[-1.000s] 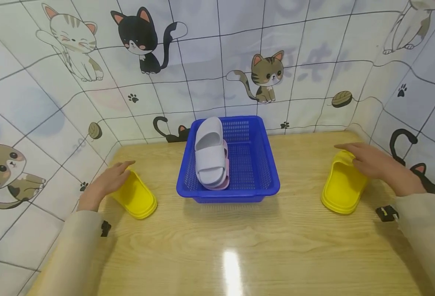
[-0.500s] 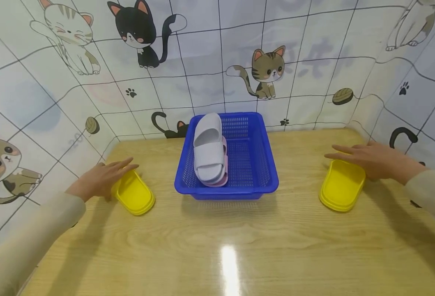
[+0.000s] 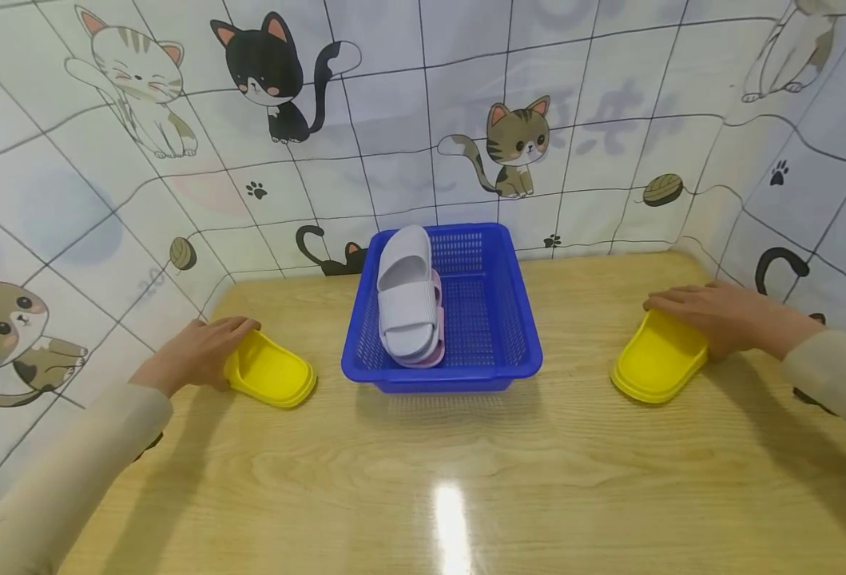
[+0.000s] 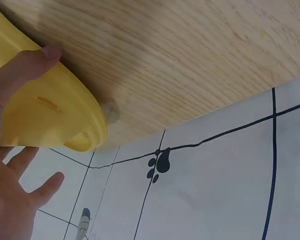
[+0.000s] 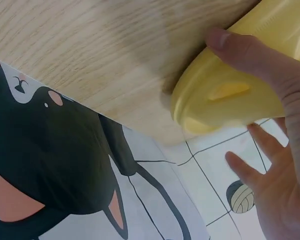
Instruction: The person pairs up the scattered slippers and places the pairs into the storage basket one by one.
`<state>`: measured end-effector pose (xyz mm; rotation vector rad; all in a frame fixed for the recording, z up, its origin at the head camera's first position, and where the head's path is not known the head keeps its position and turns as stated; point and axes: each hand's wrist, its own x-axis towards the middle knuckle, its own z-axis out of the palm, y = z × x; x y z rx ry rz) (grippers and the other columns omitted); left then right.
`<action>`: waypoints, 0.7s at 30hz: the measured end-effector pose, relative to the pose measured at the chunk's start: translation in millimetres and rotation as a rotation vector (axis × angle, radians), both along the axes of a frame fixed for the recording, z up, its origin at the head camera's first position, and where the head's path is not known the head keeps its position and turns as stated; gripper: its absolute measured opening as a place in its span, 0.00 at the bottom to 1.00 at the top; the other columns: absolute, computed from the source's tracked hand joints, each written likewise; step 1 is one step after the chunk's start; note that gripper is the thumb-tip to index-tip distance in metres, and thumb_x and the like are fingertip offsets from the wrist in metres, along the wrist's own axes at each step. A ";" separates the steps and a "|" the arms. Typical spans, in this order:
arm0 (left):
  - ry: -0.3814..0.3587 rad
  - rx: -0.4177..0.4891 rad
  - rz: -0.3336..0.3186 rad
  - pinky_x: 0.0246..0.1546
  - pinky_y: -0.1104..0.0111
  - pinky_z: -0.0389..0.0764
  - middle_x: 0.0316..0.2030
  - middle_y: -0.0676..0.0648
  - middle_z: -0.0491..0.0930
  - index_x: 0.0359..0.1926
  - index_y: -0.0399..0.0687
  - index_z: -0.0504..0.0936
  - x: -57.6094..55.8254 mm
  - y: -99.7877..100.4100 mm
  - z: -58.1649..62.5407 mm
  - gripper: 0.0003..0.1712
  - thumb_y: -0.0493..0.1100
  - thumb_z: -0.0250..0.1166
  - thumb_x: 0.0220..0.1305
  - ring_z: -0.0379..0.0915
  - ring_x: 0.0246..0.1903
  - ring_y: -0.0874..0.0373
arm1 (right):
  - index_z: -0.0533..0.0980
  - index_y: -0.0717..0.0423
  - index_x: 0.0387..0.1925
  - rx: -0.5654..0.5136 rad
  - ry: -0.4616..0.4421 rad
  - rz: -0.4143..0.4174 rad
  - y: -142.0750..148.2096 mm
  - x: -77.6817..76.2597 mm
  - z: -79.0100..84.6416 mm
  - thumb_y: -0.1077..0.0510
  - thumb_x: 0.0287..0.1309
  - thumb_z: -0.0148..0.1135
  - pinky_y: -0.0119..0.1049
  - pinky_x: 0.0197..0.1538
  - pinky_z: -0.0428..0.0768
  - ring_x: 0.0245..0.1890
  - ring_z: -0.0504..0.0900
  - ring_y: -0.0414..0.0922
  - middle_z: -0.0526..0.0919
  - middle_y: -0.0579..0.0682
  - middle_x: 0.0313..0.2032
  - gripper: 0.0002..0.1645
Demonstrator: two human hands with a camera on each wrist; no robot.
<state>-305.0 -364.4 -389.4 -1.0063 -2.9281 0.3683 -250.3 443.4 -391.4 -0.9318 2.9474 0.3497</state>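
Observation:
In the head view, my left hand (image 3: 203, 351) grips the toe end of a yellow clog (image 3: 276, 372) on the left of the table. Its thumb lies along one side of the upper in the left wrist view, with the fingers on the far side. My right hand (image 3: 719, 316) holds a second yellow clog (image 3: 658, 359) by its toe end on the right. The right wrist view shows the thumb pressed on that clog's side, near a slot in the upper. Both clogs have their open heel ends toward me. The palms partly hide the toes.
Between the hands stands a blue plastic basket (image 3: 437, 374) by the back wall. Pale grey slippers (image 3: 408, 307) are stacked in its left half, with a pink slipper (image 3: 440, 323) beneath. Cat-patterned sheeting (image 3: 394, 176) walls the wooden table (image 3: 394, 479) at the back and sides.
Both hands have lowered and closed their fingers onto the clogs. The left clog has turned, its heel swinging right; the right clog has shifted slightly left. The basket stays in place.

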 end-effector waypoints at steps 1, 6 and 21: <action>0.007 0.012 0.006 0.45 0.38 0.80 0.64 0.35 0.76 0.69 0.41 0.67 0.3 -0.4 0.6 0.63 0.52 0.87 0.30 0.76 0.60 0.36 | 0.67 0.56 0.69 -0.011 0.000 -0.007 -0.4 -0.9 2.2 0.54 0.25 0.89 0.71 0.59 0.75 0.64 0.77 0.65 0.76 0.63 0.67 0.63; 0.007 0.074 0.097 0.44 0.37 0.79 0.62 0.33 0.74 0.70 0.44 0.63 -0.1 -2.6 9.6 0.63 0.52 0.85 0.31 0.79 0.51 0.36 | 0.69 0.59 0.67 -0.075 0.034 -0.055 -3.0 -3.7 19.3 0.52 0.20 0.91 0.66 0.60 0.76 0.62 0.79 0.62 0.78 0.61 0.64 0.66; -0.009 0.322 0.338 0.52 0.26 0.70 0.65 0.26 0.63 0.77 0.37 0.50 -7.0 15.7 48.0 0.69 0.53 0.82 0.42 0.61 0.60 0.24 | 0.58 0.61 0.72 -0.219 0.075 -0.215 -17.3 -6.1 80.9 0.42 0.20 0.92 0.66 0.52 0.81 0.49 0.81 0.61 0.76 0.67 0.60 0.78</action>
